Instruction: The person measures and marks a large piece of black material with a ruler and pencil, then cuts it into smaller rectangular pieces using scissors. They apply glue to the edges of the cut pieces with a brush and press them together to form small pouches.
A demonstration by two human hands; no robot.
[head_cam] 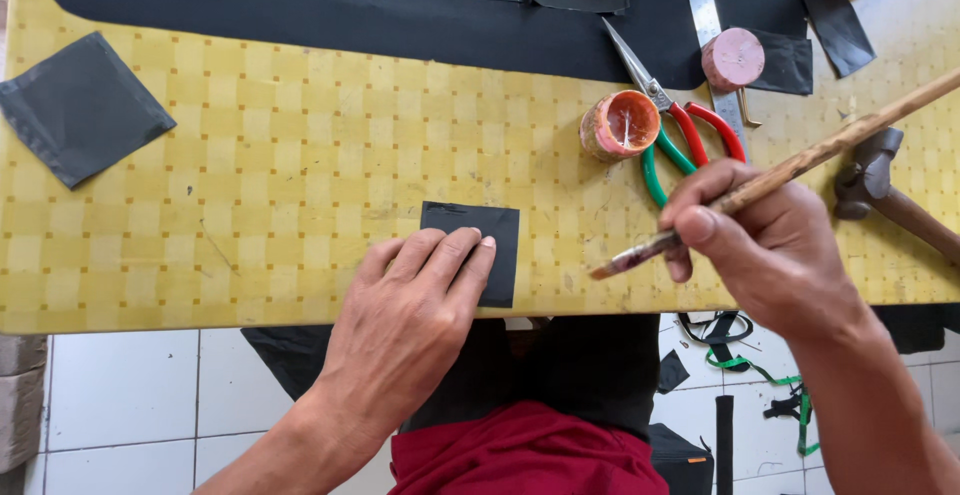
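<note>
The left hand (415,300) lies flat, pinning the small black patch (480,245) at the bench (250,185) front edge. Right of the patch, the right hand (765,245) pinches a brush (770,180), grip closed, bristles hovering. Gluing step; next needs a steady stroke onto the patch, glue pot (620,125) just beyond.

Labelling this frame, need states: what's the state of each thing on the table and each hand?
left hand: flat, pressing the black patch
black patch: flat on table, partly covered
right hand: gripping the brush
brush: held tilted, tip above table
glue pot: open, on its side
lid: off, on the ruler
scissors: closed, lying flat
hammer: lying untouched
</note>
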